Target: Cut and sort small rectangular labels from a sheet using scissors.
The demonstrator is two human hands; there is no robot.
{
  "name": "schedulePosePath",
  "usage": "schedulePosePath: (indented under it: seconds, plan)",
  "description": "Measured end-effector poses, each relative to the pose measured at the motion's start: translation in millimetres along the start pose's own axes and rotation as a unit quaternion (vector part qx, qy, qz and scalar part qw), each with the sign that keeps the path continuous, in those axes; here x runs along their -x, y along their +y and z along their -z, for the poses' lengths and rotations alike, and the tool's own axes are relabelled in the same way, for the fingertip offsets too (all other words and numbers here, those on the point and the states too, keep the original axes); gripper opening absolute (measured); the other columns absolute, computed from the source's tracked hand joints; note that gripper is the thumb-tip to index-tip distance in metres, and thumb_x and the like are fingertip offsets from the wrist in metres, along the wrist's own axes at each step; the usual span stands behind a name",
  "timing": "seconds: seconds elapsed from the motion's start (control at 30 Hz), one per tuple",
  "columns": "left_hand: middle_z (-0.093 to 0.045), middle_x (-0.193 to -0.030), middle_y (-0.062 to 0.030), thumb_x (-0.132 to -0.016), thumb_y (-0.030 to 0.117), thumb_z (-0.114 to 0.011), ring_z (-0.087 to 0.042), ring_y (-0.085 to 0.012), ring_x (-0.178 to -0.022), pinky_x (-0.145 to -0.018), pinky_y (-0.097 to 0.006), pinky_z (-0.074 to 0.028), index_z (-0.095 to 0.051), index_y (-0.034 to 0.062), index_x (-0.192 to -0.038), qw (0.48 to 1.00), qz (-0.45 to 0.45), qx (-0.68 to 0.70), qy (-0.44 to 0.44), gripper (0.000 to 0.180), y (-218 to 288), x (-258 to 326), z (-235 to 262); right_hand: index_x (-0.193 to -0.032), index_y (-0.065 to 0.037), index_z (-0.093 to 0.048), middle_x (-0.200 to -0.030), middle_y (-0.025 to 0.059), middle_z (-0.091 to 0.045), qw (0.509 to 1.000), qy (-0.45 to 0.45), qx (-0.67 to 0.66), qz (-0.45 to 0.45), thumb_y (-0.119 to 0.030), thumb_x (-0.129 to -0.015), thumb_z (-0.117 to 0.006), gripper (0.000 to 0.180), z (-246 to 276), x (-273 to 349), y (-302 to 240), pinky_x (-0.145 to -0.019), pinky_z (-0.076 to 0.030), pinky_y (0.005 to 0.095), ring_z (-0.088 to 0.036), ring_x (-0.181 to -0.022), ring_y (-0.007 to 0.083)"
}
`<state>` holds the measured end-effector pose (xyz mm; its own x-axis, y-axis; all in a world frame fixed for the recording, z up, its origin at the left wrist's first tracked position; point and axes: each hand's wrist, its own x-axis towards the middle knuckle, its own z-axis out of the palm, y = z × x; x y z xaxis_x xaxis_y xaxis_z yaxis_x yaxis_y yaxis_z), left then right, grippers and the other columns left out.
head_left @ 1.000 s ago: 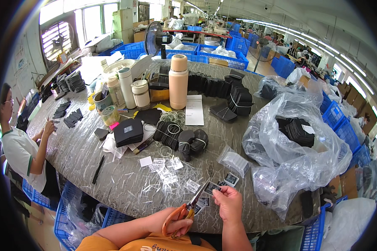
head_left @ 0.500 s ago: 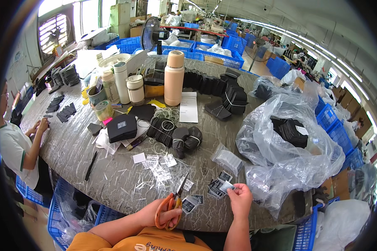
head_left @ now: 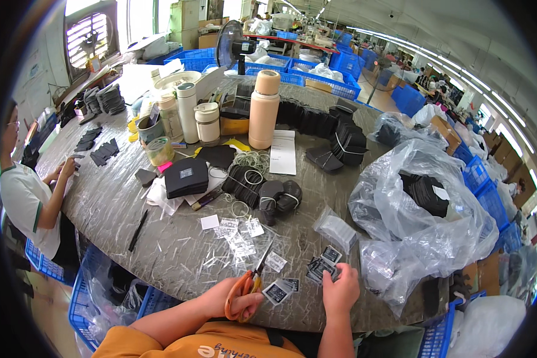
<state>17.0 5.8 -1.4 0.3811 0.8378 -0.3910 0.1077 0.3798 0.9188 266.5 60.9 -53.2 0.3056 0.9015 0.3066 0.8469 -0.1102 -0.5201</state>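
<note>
Small black-and-white labels (head_left: pixel 323 268) lie at the near table (head_left: pixel 161 250) edge, under the right hand (head_left: pixel 340 292), grip pressed onto the stack. Left hand (head_left: pixel 235 298) grip closed around orange-handled scissors (head_left: pixel 250 283), blades pointing over loose tags (head_left: pixel 277 292). Risk: blades nick fingers; labels slide off the edge.

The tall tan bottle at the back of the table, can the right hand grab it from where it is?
Probably not without leaning. The right hand rests on small labels at the near edge; the tan bottle stands far across the table, past black bundles.

Orange shirt with pale lettering, short sleeves, both forearms bare
</note>
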Motion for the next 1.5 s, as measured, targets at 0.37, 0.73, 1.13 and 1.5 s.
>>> schedulePosePath:
  seconds: [0.37, 0.73, 1.13, 1.5]
  plan:
    - [-0.059, -0.063, -0.0032, -0.086, 0.023, -0.057, -0.057, -0.0113, -0.055, -0.050, -0.024, -0.044, -0.055, 0.0016, -0.082, 0.999, 0.010, -0.015, 0.046, 0.022, -7, 3, 14, -0.079, -0.009, -0.061, -0.081, 0.0076, -0.056, 0.941, -0.294, -0.024, 0.165, -0.022, -0.064, -0.075, 0.024, 2, 28, -51, -0.068, -0.045, 0.0367, -0.056, -0.080, 0.0281]
    - [-0.059, -0.067, -0.0050, -0.087, 0.024, -0.057, -0.058, -0.0117, -0.059, -0.053, -0.025, -0.046, -0.054, 0.0002, -0.087, 0.998, 0.005, -0.065, -0.006, 0.024, -21, 2, 12, -0.080, -0.004, -0.062, -0.070, 0.0090, -0.061, 0.939, -0.243, -0.240, 0.049, -0.010, -0.069, -0.071, 0.016, -25, 29, -30, -0.059, -0.045, 0.0321, -0.057, -0.063, 0.0224]
    - [-0.058, -0.072, -0.0162, -0.091, 0.037, -0.047, -0.057, -0.0278, -0.067, -0.061, -0.037, -0.043, -0.051, -0.0023, -0.083, 0.958, 0.014, -0.235, -0.164, 0.040, 11, 19, 12, -0.091, 0.000, -0.061, -0.080, 0.0000, -0.059, 0.802, -0.226, -0.543, -0.106, -0.002, -0.080, -0.062, 0.011, -9, 17, -48, -0.063, -0.042, 0.0185, -0.051, -0.066, 0.0048]
    - [-0.059, -0.063, -0.0089, -0.089, 0.036, -0.051, -0.059, -0.0190, -0.055, -0.052, -0.030, -0.046, -0.052, -0.0007, -0.079, 0.985, 0.022, -0.167, -0.049, 0.038, 0, 17, 15, -0.087, 0.000, -0.061, -0.070, 0.0105, -0.057, 0.947, -0.041, -0.260, 0.183, -0.002, -0.073, -0.067, 0.015, -23, -18, -76, -0.055, -0.044, 0.0272, -0.054, -0.057, 0.0183]
